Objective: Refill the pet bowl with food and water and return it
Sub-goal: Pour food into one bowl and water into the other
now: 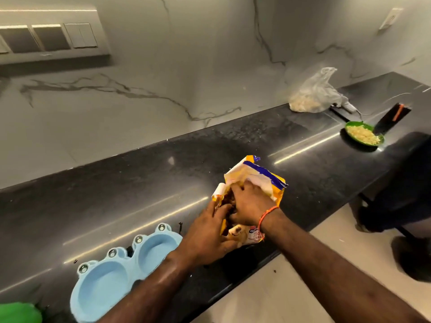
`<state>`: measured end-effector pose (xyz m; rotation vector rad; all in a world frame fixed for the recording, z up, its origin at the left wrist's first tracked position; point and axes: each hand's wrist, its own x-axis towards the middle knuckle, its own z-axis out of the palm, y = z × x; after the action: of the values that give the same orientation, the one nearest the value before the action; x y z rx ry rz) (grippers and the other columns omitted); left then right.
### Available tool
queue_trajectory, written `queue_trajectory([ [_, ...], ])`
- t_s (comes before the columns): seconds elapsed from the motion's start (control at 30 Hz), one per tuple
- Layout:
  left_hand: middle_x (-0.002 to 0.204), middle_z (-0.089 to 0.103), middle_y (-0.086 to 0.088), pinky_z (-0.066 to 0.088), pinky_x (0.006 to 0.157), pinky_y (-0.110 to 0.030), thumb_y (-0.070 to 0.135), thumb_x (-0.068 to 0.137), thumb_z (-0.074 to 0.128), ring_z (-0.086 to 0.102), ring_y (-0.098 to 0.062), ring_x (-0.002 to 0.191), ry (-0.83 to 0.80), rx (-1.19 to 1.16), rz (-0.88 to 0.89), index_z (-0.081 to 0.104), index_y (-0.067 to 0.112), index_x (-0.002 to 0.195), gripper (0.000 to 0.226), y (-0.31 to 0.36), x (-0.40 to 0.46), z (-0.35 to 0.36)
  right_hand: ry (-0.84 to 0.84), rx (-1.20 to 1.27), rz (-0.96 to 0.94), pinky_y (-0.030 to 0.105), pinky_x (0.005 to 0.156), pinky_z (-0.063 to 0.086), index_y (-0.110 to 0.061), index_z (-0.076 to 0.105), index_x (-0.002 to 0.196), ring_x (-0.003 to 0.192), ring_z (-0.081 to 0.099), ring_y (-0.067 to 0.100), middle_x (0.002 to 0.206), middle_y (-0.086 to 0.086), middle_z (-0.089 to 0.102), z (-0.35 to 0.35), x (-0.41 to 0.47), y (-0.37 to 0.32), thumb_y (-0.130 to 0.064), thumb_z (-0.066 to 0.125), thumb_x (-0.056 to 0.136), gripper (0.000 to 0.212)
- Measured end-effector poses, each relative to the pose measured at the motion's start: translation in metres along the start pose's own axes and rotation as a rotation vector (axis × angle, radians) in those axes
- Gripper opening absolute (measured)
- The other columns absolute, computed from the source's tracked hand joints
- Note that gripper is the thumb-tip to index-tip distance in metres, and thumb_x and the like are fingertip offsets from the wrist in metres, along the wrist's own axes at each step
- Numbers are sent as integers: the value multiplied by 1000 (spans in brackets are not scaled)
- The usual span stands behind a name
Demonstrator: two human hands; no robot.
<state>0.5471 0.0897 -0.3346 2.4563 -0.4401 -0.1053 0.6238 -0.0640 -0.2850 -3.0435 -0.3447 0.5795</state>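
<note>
Scooping kibble from the bag (254, 183), bowl (121, 273) waiting empty to its left.
Left hand (207, 236) grips the soft, crinkly bag's near side; right hand (249, 203) curls inside its mouth. The light, rigid bowl: lift by its rim.

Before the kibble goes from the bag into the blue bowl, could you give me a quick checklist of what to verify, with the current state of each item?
1. Bag open: ok, its torn top gapes and brown kibble shows inside.
2. Bag steadied: ok, the left hand holds its lower part on the counter.
3. Kibble in hand: cannot tell, the right hand reaches into the opening with its fingers hidden.
4. Bowl ready: ok, both wells look empty, facing up.
5. Bowl within reach: ok, it lies just left of the bag.
6. Bowl safely placed: not ok, it sits near the counter edge with the left forearm over it.
</note>
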Motion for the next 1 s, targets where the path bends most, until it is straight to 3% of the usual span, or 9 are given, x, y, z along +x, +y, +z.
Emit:
queue_trajectory([
  [0.1,158,31,8,42,103,-28,64,80,68,44,-16,135,20,-26,-26,36,35,149,81,0,-2,3,-23,-16,-50,53,114,40,-24,25,152,146,29,39,159,15,27,6,5,1,-54,76,77,95],
  [0.2,157,32,10,34,97,-19,60,85,69,41,-13,135,48,-55,-47,47,36,140,64,4,-4,2,-91,-18,-85,57,115,38,-32,15,154,149,21,41,163,13,18,4,8,5,-56,75,74,103],
  [0.3,161,30,6,24,99,-14,53,87,71,34,-14,144,68,-85,-72,51,33,139,59,8,-6,4,-122,-52,-125,55,108,43,-40,20,150,143,29,40,156,11,25,4,11,3,-58,72,71,97],
  [0.4,166,23,10,18,109,-12,53,87,71,26,-9,150,69,-134,-117,43,34,144,66,6,-9,9,-141,-68,-118,51,103,46,-36,28,148,136,40,38,152,11,36,5,13,1,-59,66,79,82],
  [0.53,161,29,17,31,117,-21,54,84,74,31,-5,148,135,-251,-153,35,32,149,79,4,-11,7,-60,-107,-105,49,102,44,-28,31,148,136,43,37,152,14,37,8,9,-1,-60,54,91,69],
  [0.63,165,25,14,34,121,-30,55,83,74,26,1,148,144,-257,-161,32,33,152,84,6,-9,0,-57,-92,-102,48,102,46,-26,34,148,134,44,36,150,14,39,10,7,-2,-53,58,91,67],
  [0.83,167,19,12,33,122,-35,59,80,75,26,-7,151,141,-237,-186,31,33,151,88,8,-8,-12,-72,-63,-195,38,95,51,-24,60,127,117,56,26,128,5,58,1,7,3,-40,69,87,43],
  [0.93,166,20,14,35,121,-38,60,81,75,27,-7,150,144,-244,-202,30,36,150,86,9,-8,-13,-85,6,-189,34,80,53,-27,66,94,99,65,23,103,-3,68,-5,17,4,-28,64,87,7],
  [1.0,165,21,14,35,121,-37,57,81,76,28,-7,149,134,-244,-210,29,36,151,87,11,-8,-15,-92,81,-156,32,69,49,-27,58,75,85,63,20,86,-4,66,-8,23,7,-22,61,88,15],
])
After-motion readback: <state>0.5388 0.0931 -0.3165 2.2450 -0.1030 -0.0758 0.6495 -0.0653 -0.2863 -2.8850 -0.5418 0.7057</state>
